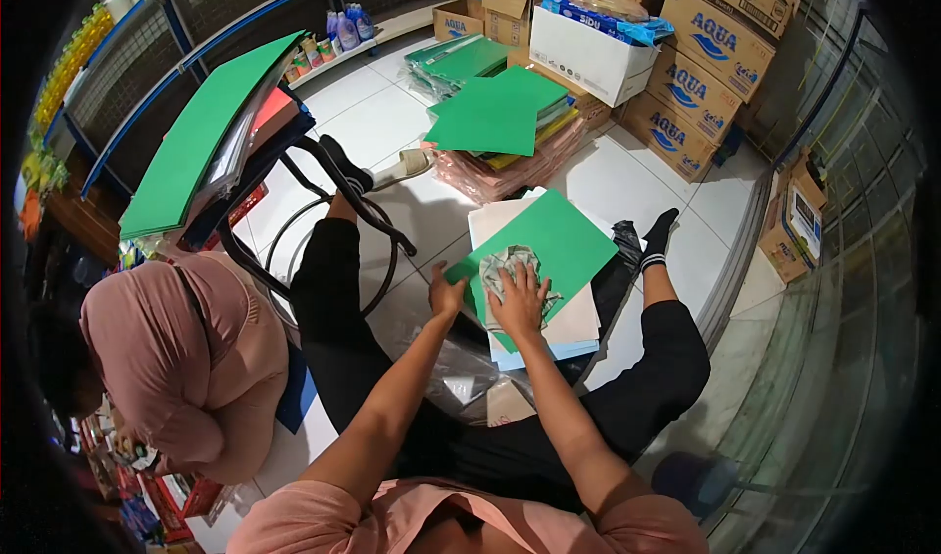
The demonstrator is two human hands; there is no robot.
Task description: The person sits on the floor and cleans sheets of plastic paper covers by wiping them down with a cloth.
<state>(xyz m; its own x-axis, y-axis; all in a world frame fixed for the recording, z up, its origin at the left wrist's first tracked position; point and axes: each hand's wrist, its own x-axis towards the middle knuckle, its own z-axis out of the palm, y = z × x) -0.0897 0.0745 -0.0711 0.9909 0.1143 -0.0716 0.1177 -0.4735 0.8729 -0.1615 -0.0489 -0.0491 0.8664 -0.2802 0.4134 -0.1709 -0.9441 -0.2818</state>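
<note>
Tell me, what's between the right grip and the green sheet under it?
A crumpled wad, maybe paper. The head view shows the right grip resting on it, and the wad lying on the green sheet.

Both arms (571,415) reach forward, hands (447,294) near each other, right fingers (520,277) spread.

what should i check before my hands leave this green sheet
1. Right hand on the crumpled wad: ok, fingers spread over it.
2. Left hand at the green sheet's edge: ok; firmness of hold, cannot tell.
3. Green sheet squared with the pale papers beneath: not ok, lies askew.
4. Wad off the sheet: not ok, resting on it.
5. Sheet's underside clean: cannot tell, hidden.
</note>
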